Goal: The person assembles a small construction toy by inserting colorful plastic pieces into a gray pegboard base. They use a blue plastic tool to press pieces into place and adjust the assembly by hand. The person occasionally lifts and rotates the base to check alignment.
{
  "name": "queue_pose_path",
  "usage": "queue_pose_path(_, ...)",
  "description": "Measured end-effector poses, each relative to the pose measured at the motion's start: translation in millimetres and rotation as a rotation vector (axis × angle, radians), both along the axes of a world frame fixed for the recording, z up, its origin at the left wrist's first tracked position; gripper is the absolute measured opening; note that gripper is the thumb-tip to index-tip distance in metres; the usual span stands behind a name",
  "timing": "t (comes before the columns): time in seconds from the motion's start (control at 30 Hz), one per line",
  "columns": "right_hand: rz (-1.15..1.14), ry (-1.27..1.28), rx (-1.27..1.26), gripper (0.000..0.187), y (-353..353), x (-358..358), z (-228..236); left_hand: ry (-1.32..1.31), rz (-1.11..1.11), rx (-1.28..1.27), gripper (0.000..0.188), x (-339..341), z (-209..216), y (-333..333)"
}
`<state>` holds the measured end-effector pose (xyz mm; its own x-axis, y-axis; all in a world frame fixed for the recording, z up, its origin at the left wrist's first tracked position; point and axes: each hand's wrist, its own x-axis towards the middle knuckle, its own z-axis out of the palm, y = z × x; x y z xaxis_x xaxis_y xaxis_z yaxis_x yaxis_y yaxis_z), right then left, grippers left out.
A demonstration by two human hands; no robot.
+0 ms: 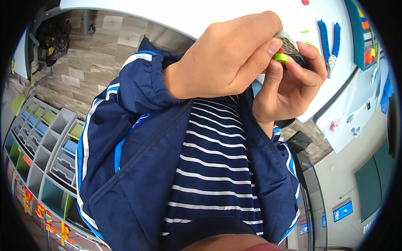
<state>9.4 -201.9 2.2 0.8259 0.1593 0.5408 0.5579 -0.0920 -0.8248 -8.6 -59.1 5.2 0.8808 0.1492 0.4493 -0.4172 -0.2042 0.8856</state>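
In front of my chest, over the table's edge, both hands meet around a small building-block assembly. It has a light grey ribbed piece (287,42) on top, a lime-green round piece (281,58) with a bit of red above it, and a dark part (300,61) behind. My left hand (228,58) is closed, its thumb pressed to the grey piece. My right hand (293,85) has thumb and curled fingers closed around the green and dark parts from below. The fingers partly hide how the pieces join.
The white table (167,10) lies beyond my hands. A plier-like tool with blue handles (324,39) and a small lime-green piece (305,31) rest on it. A teal tray (358,46) of coloured parts stands at the right. Shelves with bins (42,138) are at the left.
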Motion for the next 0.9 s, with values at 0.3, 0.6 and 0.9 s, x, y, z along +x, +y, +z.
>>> queue_pose_path(0.3, 0.023, -0.004, -0.062, 0.028, -5.5, 0.3, 8.2, -0.072, -0.011, 0.067, 0.035, -0.9, -3.2, 3.6)
queue_pose_path(0.6, 0.243, 0.260, -0.038, 0.053, -10.5, 13.5, 29.7, 0.122, -0.203, -0.308, 0.042, -7.9, -1.0, 16.1)
queue_pose_path(0.9, 0.324, 0.356, 0.026, 0.026, -7.2, 8.3, 25.0, -0.007, -0.101, -0.140, 0.065, -4.2, -18.7, 15.4)
